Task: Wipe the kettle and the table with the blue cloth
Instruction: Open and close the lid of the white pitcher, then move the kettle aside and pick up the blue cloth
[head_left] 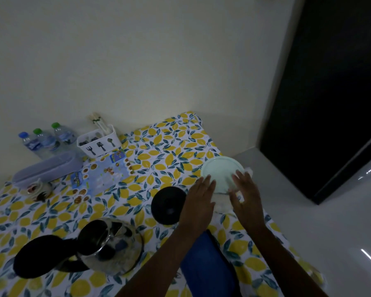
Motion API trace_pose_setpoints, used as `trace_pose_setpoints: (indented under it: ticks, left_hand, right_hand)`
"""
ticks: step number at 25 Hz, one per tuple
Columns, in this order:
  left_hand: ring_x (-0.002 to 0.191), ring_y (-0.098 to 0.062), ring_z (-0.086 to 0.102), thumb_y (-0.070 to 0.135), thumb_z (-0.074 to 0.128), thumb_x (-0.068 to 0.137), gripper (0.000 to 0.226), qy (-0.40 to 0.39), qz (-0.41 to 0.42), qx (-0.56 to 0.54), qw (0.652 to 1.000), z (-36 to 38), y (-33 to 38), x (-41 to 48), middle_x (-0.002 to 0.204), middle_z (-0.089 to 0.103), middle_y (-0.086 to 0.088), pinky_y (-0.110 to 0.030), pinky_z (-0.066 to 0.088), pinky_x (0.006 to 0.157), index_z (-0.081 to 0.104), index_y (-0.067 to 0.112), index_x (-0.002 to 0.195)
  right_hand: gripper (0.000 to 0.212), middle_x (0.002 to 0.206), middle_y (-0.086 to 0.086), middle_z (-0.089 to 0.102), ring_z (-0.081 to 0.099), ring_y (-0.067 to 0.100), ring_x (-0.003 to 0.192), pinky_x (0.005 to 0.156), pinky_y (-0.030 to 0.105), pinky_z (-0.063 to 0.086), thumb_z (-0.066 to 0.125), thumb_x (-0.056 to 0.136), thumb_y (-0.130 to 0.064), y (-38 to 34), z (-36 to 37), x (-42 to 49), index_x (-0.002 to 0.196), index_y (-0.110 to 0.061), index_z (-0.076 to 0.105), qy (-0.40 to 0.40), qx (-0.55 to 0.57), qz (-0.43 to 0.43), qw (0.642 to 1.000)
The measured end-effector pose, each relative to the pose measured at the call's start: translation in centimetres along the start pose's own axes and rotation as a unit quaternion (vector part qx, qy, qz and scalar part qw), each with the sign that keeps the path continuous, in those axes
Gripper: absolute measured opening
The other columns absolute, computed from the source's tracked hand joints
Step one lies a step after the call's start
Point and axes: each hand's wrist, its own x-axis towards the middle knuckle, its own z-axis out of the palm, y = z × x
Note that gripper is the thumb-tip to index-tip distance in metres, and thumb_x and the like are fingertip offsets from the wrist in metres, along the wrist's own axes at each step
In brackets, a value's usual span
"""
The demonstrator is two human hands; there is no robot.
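Both hands reach forward to a pale green lidded container [222, 172] at the far right edge of the table [163, 146]: the left hand [198, 200] lies with fingers spread flat against its near left side, the right hand [247, 200] with fingers spread against its near right side, neither one curled shut on anything. Whether they bear its weight or only touch it I cannot tell. The blue cloth [208, 262] lies on the lemon-print tablecloth beneath and between the two forearms, nearer the body than either hand, untouched. It looks soft, limp and light, so it should bunch easily in one palm; pinching it near the middle and gathering the folds seems the surest hold (a corner grip would leave it trailing). The kettle [109, 245], a shiny steel one with its lid tipped open and a black handle, stands well to the left of the left hand and closer to the body. Its polished wall is likely slippery and it may be weighty if filled, so the handle is the place to steady it while wiping. Its round black base [168, 205] sits just beside the left hand, to its left.
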Motion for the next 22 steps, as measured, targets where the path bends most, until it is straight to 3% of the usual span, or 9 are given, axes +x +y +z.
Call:
trace_pose_setpoints:
  ticks: [4,7,11,14,18,22]
  left_hand:
    - [0.141,-0.019,0.028,0.026,0.06,0.092,0.057,0.046,-0.053,-0.003,0.998,-3.4,-3.5,-7.1,0.151,0.038,-0.005,-0.043,0.031,0.113,0.037,0.012,0.143]
    - [0.143,-0.01,0.01,0.029,0.048,0.098,0.054,0.04,-0.138,-0.052,0.988,-5.9,-6.5,-13.3,0.155,0.024,0.003,-0.033,0.014,0.118,0.026,0.02,0.147]
    - [0.144,-0.019,0.021,0.03,0.045,0.098,0.052,0.071,-0.169,0.008,0.983,-9.1,-10.8,-19.8,0.154,0.032,-0.002,-0.044,0.029,0.116,0.029,0.018,0.146]
    - [0.144,-0.021,0.024,0.027,0.05,0.097,0.048,0.121,-0.216,-0.006,0.969,-12.3,-13.0,-23.1,0.151,0.037,-0.005,-0.04,0.025,0.117,0.038,0.014,0.142]
    - [0.143,-0.027,0.018,0.024,0.057,0.094,0.042,0.191,-0.263,0.06,0.944,-14.9,-16.5,-26.7,0.147,0.042,-0.011,-0.051,0.017,0.116,0.049,0.014,0.134]
    - [0.147,-0.031,0.003,0.022,0.065,0.089,0.08,0.232,-0.38,-0.086,0.892,-15.8,-19.1,-29.7,0.16,0.007,-0.014,-0.051,0.023,0.114,0.014,0.017,0.15]
  right_hand:
    - [0.06,0.153,0.0,0.035,0.014,0.016,0.147,0.117,0.047,0.017,0.053,0.09,-0.04,-4.5,2.3,-3.5,0.144,-0.02,0.036,-0.069,-0.048,-0.085,0.993]
    - [0.078,0.157,-0.003,0.023,0.004,0.008,0.147,0.118,0.042,0.009,0.057,0.086,-0.05,-8.8,5.6,-6.4,0.149,-0.024,0.022,-0.145,-0.015,-0.111,0.983]
    - [0.093,0.158,-0.009,0.008,-0.009,0.004,0.145,0.118,0.038,-0.002,0.057,0.08,-0.063,-14.9,11.1,-9.5,0.151,-0.024,0.011,-0.253,0.001,-0.161,0.954]
    - [0.104,0.158,-0.007,-0.002,-0.011,0.012,0.146,0.117,0.038,-0.005,0.052,0.076,-0.071,-19.4,14.7,-10.8,0.151,-0.02,0.003,-0.303,-0.035,-0.188,0.934]
    - [0.108,0.16,0.003,0.0,-0.002,0.02,0.148,0.12,0.044,0.008,0.07,0.077,-0.05,-22.3,17.6,-11.1,0.151,-0.012,0.0,-0.33,-0.042,-0.127,0.934]
    - [0.107,0.161,0.007,0.01,0.01,0.02,0.147,0.118,0.036,0.021,0.077,0.075,-0.039,-22.7,18.4,-11.5,0.151,-0.01,0.008,-0.34,-0.042,-0.083,0.936]
